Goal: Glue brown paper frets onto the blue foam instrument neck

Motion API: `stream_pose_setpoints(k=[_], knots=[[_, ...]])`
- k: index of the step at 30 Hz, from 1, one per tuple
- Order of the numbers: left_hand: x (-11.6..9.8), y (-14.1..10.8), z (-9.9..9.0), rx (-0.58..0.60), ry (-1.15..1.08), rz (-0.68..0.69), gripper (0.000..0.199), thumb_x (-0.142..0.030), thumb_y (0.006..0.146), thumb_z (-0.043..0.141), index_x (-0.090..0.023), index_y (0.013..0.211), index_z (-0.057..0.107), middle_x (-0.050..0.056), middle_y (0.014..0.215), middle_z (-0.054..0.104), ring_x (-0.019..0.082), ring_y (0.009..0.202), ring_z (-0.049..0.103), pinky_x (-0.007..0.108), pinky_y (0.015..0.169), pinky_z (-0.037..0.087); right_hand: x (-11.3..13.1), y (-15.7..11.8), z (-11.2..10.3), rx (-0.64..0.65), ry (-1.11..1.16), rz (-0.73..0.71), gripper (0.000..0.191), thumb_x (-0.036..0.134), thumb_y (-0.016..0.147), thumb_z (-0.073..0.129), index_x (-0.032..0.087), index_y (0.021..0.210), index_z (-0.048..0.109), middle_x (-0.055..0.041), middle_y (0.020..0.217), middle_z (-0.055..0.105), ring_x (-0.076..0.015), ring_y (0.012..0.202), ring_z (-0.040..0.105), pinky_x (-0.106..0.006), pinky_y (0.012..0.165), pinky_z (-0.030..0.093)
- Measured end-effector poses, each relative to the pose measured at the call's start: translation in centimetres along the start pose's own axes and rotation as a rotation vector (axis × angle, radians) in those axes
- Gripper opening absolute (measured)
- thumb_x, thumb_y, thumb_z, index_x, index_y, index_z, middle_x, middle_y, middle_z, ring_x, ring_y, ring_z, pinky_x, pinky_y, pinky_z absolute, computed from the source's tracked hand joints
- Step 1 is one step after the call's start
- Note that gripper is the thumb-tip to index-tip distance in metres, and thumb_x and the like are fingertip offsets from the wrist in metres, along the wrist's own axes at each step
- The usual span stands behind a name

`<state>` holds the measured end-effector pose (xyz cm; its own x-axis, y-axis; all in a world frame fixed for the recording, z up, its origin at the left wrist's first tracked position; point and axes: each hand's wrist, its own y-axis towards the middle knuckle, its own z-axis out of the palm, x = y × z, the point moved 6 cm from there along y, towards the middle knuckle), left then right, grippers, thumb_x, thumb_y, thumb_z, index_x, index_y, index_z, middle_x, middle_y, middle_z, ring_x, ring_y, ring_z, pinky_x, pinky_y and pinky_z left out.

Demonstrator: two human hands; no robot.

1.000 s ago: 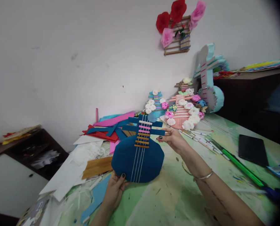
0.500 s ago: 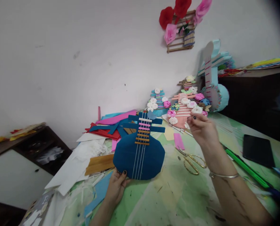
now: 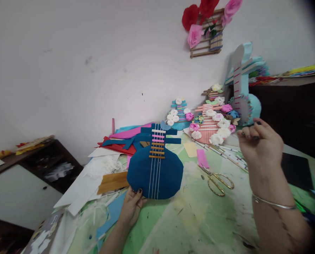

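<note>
My left hand (image 3: 133, 206) grips the lower left edge of a dark blue cardboard lute (image 3: 140, 173), thumb on its front. The lute stands upright, tilted slightly back, with white strings, gold, pink and white cross strips on its neck, and blue pegs at the sides. A small light-blue rounded piece (image 3: 164, 125) shows by its top. Off to the right, my right hand (image 3: 265, 144) is raised with its fingers curled in; whether anything is between them is hidden. Gold-handled scissors (image 3: 219, 182) and a pink paper strip (image 3: 202, 158) lie between the lute and this hand.
Flower-trimmed paper lutes, one blue (image 3: 179, 118) and one pink (image 3: 207, 123), lean at the back. A tall light-blue model lute (image 3: 242, 88) stands behind my right hand. White paper scraps (image 3: 94, 173) and a brown strip (image 3: 112, 183) lie left. A black tablet-like slab (image 3: 296, 171) lies right.
My right hand has moved right and a little toward me, away from the flower-trimmed lutes, with its fingers curling further. The held lute has shifted slightly and stays in my left hand.
</note>
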<state>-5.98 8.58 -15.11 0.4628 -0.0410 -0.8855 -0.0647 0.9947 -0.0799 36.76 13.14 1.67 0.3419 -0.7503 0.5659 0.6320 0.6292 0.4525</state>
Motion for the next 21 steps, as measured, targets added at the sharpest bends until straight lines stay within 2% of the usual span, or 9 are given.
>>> stream_pose_setpoints(k=[3, 6, 8, 9, 10, 12, 14, 17, 21], knots=[[0.0, 0.1, 0.2, 0.018, -0.017, 0.028, 0.065, -0.024, 0.066, 0.078, -0.028, 0.124, 0.049, 0.002, 0.1, 0.069, 0.017, 0.081, 0.066, 0.026, 0.067, 0.056, -1.0, -2.9, 3.4, 0.126, -0.17, -0.023, 0.023, 0.004, 0.063, 0.06, 0.017, 0.081, 0.066, 0.0073, 0.046, 0.041, -0.0073, 0.043, 0.03, -0.025, 0.048, 0.025], [0.1, 0.1, 0.2, 0.012, -0.017, 0.035, 0.065, -0.023, 0.066, 0.077, -0.028, 0.124, 0.048, 0.002, 0.099, 0.068, 0.016, 0.078, 0.066, 0.026, 0.064, 0.056, -3.0, -7.6, 7.7, 0.397, -0.369, -0.001, 0.018, 0.007, 0.069, 0.066, 0.016, 0.083, 0.071, 0.002, 0.055, 0.054, -0.0116, 0.054, 0.047, -0.027, 0.055, 0.034], [0.2, 0.1, 0.1, -0.008, -0.005, 0.036, 0.066, -0.022, 0.065, 0.078, -0.028, 0.124, 0.048, 0.002, 0.096, 0.068, 0.015, 0.072, 0.066, 0.024, 0.058, 0.056, -4.0, -12.2, 11.2, 0.775, -0.62, -0.238, 0.02, 0.01, 0.081, 0.056, 0.018, 0.095, 0.069, -0.0022, 0.072, 0.062, -0.0142, 0.067, 0.053, -0.029, 0.065, 0.04], [0.2, 0.0, 0.2, -0.017, -0.002, 0.036, 0.067, -0.022, 0.065, 0.078, -0.028, 0.124, 0.048, 0.002, 0.096, 0.068, 0.015, 0.071, 0.066, 0.023, 0.057, 0.056, -4.5, -14.5, 12.4, 0.896, -0.691, -0.385, 0.019, 0.011, 0.084, 0.054, 0.017, 0.096, 0.068, -0.0041, 0.077, 0.063, -0.0156, 0.072, 0.052, -0.03, 0.067, 0.04], [0.2, 0.0, 0.2, -0.022, -0.002, 0.038, 0.066, -0.021, 0.065, 0.078, -0.028, 0.123, 0.048, 0.002, 0.096, 0.068, 0.015, 0.072, 0.066, 0.024, 0.058, 0.056, -5.1, -16.4, 13.1, 0.959, -0.771, -0.524, 0.017, 0.013, 0.086, 0.053, 0.017, 0.094, 0.068, -0.0047, 0.075, 0.062, -0.0166, 0.073, 0.05, -0.031, 0.069, 0.039], [0.3, -0.2, 0.6, -0.016, -0.009, 0.042, 0.064, -0.021, 0.066, 0.077, -0.027, 0.123, 0.048, 0.003, 0.102, 0.067, 0.016, 0.079, 0.066, 0.025, 0.063, 0.057, -6.5, -19.3, 13.7, 0.997, -0.956, -0.717, 0.017, 0.016, 0.089, 0.051, 0.017, 0.088, 0.069, -0.0044, 0.068, 0.058, -0.017, 0.072, 0.046, -0.031, 0.067, 0.035], [0.4, -0.6, 1.2, 0.004, -0.017, 0.04, 0.062, -0.022, 0.068, 0.076, -0.027, 0.123, 0.047, 0.005, 0.109, 0.065, 0.018, 0.087, 0.066, 0.027, 0.068, 0.057, -7.5, -20.6, 13.6, 0.976, -1.021, -0.772, 0.018, 0.015, 0.089, 0.051, 0.017, 0.087, 0.068, -0.0043, 0.067, 0.055, -0.0166, 0.071, 0.043, -0.032, 0.066, 0.032], [0.8, -1.2, 2.0, 0.041, -0.024, 0.028, 0.061, -0.023, 0.07, 0.075, -0.026, 0.123, 0.047, 0.007, 0.114, 0.062, 0.019, 0.091, 0.065, 0.029, 0.07, 0.057, -8.0, -20.4, 12.9, 0.903, -1.061, -0.783, 0.021, 0.011, 0.09, 0.049, 0.018, 0.092, 0.069, -0.005, 0.071, 0.054, -0.0166, 0.072, 0.039, -0.034, 0.07, 0.029], [1.4, -1.9, 2.5, 0.061, 0.021, -0.001, 0.059, -0.024, 0.068, 0.077, -0.022, 0.121, 0.05, 0.008, 0.109, 0.063, 0.016, 0.08, 0.065, 0.025, 0.064, 0.056, -7.8, -19.0, 12.4, 0.85, -1.122, -0.792, 0.023, 0.012, 0.09, 0.049, 0.021, 0.093, 0.069, -0.005, 0.075, 0.052, -0.0171, 0.075, 0.039, -0.036, 0.072, 0.026]])
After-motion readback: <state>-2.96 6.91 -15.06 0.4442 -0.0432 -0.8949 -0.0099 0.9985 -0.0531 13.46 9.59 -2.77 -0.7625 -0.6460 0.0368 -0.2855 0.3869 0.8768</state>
